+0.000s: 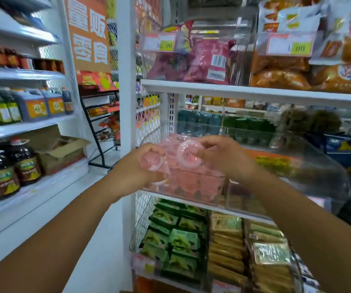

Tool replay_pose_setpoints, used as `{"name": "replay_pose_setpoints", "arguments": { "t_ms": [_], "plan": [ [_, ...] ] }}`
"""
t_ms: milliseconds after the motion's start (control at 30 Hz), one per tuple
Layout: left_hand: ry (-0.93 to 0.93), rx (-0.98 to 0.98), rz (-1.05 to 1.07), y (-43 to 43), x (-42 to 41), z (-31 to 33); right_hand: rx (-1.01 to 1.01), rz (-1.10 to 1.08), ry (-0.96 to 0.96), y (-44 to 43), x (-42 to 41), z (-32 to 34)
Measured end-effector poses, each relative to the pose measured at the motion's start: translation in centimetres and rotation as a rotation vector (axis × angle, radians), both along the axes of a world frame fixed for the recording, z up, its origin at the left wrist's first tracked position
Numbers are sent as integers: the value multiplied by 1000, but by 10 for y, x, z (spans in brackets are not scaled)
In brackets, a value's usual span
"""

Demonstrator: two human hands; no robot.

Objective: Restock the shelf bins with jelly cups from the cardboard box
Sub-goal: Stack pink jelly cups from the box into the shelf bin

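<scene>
A clear plastic shelf bin (193, 187) on the middle shelf holds several pink jelly cups. My left hand (136, 166) grips pink jelly cups (154, 163) just in front of the bin's left corner. My right hand (219, 157) pinches one pink jelly cup (188, 155) by its round rim, right above the bin's opening. Both hands are close together, a cup's width apart. The image is motion-blurred. An open cardboard box (62, 153) sits on the lower left shelf, behind the left arm.
The bin's clear hinged lid (309, 157) stands raised to the right. Bagged snacks fill bins on the shelf above (254, 92). Green and yellow packets (180, 240) lie on the shelf below. Oil bottles (7, 168) line the left shelving. A black wire rack (100, 127) stands behind.
</scene>
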State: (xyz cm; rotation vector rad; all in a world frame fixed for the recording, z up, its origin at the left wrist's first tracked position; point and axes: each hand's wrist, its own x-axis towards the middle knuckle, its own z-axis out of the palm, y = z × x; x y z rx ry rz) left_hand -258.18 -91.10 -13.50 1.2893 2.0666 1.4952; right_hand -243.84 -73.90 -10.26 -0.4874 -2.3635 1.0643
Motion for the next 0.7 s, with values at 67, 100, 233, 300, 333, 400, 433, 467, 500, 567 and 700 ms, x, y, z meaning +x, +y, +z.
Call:
{"name": "replay_pose_setpoints", "arguments": {
  "t_ms": [67, 100, 233, 300, 333, 400, 433, 467, 500, 567, 700],
  "plan": [
    [-4, 22, 3, 3, -11, 6, 84, -33, -112, 21, -19, 22],
    [-6, 19, -16, 5, -16, 7, 135, -34, -218, 31, -28, 30],
    [54, -90, -84, 10, -30, 18, 344, 65, -662, 58, -55, 44],
    [54, -125, -90, 11, -36, 23, 311, 120, -753, 65, -64, 44],
    [57, -133, -88, 12, -39, 25, 275, 137, -778, 66, -67, 44],
    [56, -130, -79, 12, -41, 28, 240, 142, -789, 70, -71, 43],
    [51, -123, -75, 13, -42, 29, 232, 135, -781, 72, -74, 41],
    [43, -115, -73, 13, -43, 30, 234, 121, -772, 74, -75, 39],
    [33, -111, -72, 14, -43, 30, 246, 107, -764, 76, -77, 37],
    [35, -120, -62, 14, -42, 30, 275, 82, -757, 79, -79, 34],
    [53, -158, -78, 15, -40, 29, 321, 48, -747, 81, -78, 30]
  ]
}}
